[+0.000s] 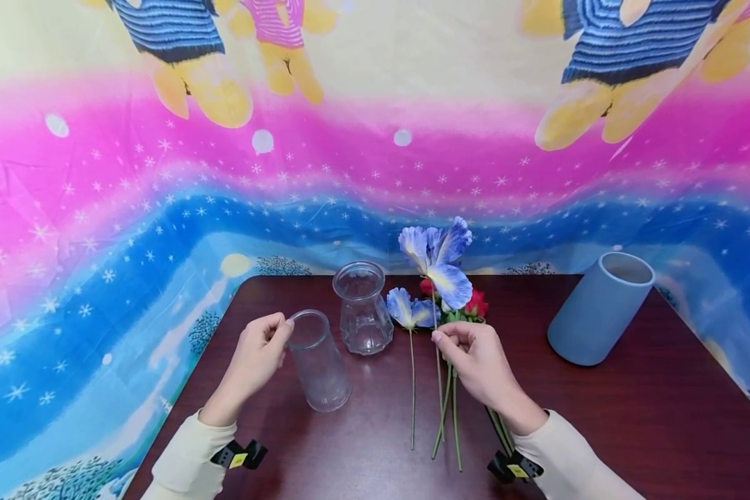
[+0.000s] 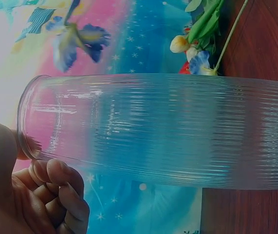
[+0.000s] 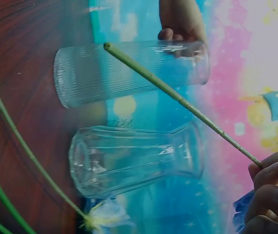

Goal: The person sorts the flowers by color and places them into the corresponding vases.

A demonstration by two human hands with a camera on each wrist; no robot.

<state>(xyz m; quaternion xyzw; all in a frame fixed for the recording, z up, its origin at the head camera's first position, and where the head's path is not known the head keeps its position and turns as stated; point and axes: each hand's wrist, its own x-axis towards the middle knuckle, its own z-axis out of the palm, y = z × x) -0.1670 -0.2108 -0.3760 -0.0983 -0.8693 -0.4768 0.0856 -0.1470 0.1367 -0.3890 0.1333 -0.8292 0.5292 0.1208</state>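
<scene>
My left hand [image 1: 261, 357] pinches the rim of a clear ribbed glass vase [image 1: 320, 364], which stands on the table. In the left wrist view the thumb and fingers meet at that vase's rim [image 2: 23, 117]. My right hand [image 1: 480, 357] pinches the stem of a blue iris [image 1: 440, 267]; its bloom is above the hand and the stem hangs down. In the right wrist view the stem [image 3: 165, 87] crosses in front of the ribbed vase, its cut end free. A second blue iris [image 1: 406, 309] lies on the table left of the right hand.
A second clear glass vase [image 1: 364, 316] with a flared neck stands behind the ribbed one. Red flowers [image 1: 476, 303] with green stems lie partly hidden behind my right hand. A blue-grey vase [image 1: 600, 312] is at the right of the dark wooden table [image 1: 656, 423]. A printed cloth [image 1: 375, 167] hangs behind.
</scene>
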